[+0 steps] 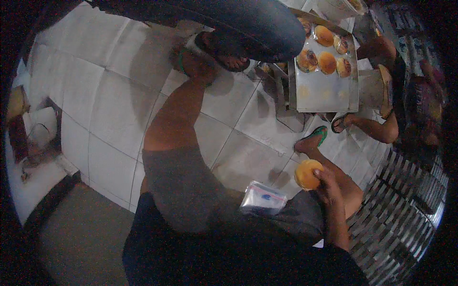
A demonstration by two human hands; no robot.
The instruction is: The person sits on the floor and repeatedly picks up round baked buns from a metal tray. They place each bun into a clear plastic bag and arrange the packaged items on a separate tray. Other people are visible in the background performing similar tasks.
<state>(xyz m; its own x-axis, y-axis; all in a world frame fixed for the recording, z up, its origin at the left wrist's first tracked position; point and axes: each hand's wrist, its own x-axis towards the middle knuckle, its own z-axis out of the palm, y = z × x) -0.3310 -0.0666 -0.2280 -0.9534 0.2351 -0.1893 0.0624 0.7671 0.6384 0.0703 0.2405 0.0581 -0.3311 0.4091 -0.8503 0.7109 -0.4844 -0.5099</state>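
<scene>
A round golden bun (pixel 307 174) is gripped in my right hand (pixel 328 187), raised over my right thigh. My fingers are closed around its right side, and the thumb presses on the top. A stack of clear plastic bags (pixel 264 197) with a reddish strip and a small blue mark lies on my lap, left of the bun. My left hand does not show. Ahead and to the right, a shallow tray (pixel 318 97) lined with pale paper bears several buns (pixel 327 62); some of them appear to be in clear wrapping.
Someone in dark jeans (pixel 257 28) stands in front of me, a sandalled foot on the tiled floor (pixel 114 90). Another person's bent leg (pixel 379 127) is right of the tray. A pale bucket-like container (pixel 338 7) stands behind it. Slatted metal shutters (pixel 396 209) line the right side.
</scene>
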